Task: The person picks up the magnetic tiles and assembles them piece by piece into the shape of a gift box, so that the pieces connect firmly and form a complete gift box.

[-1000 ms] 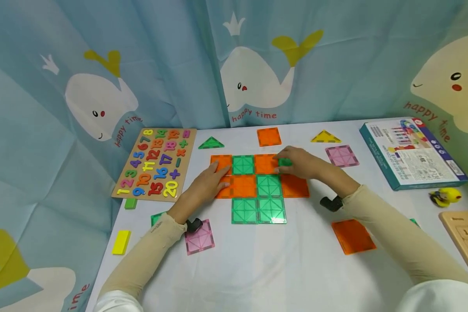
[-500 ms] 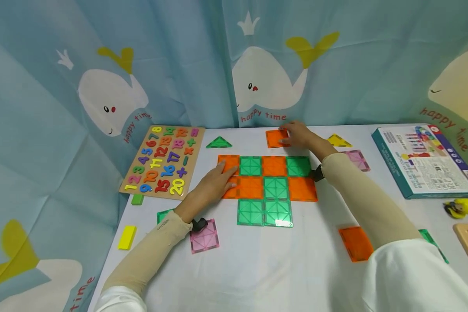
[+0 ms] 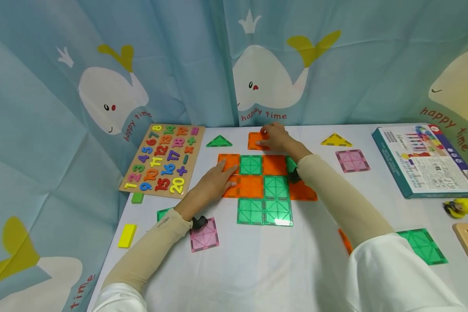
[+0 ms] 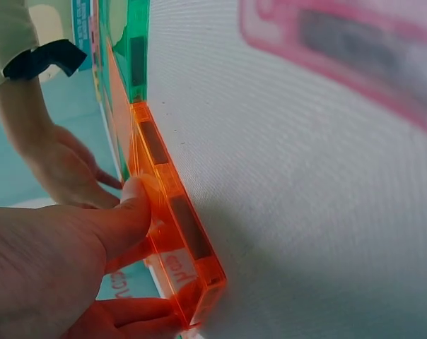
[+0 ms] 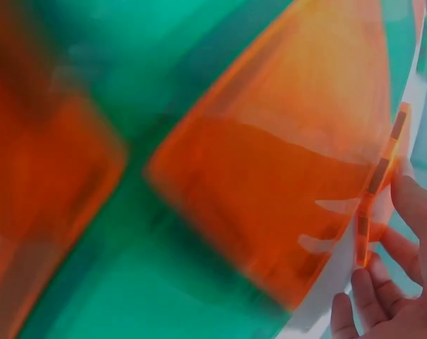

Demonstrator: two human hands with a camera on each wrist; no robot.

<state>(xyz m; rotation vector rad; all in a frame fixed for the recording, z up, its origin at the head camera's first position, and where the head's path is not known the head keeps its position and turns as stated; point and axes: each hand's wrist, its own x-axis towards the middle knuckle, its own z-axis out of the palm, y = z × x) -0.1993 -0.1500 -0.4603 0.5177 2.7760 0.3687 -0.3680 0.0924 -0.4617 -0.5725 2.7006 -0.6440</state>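
My left hand (image 3: 210,184) rests its fingertips on the left end of a flat block of orange and green magnetic tiles. In the left wrist view, its thumb lies on an orange tile (image 4: 187,229) at the block's edge. Behind the block, my right hand (image 3: 278,138) pinches a separate orange square magnetic tile (image 3: 255,140) by its right side. In the right wrist view, thumb and fingers (image 5: 411,194) hold this tile (image 5: 365,229), just off the block. The right forearm hides part of a green tile (image 3: 290,163) and an orange tile (image 3: 306,191).
A number puzzle board (image 3: 140,190) lies left, a boxed set (image 3: 425,160) right. Around the block lie a green triangle (image 3: 219,141), yellow triangle (image 3: 336,140), pink squares (image 3: 352,160) and a green square (image 3: 423,246). A yellow block (image 3: 127,235) and small figure (image 3: 461,208) sit nearer the sides.
My right hand left the block's right end, reached the orange square behind it, and has moved that tile leftward. My left hand stays on the block.
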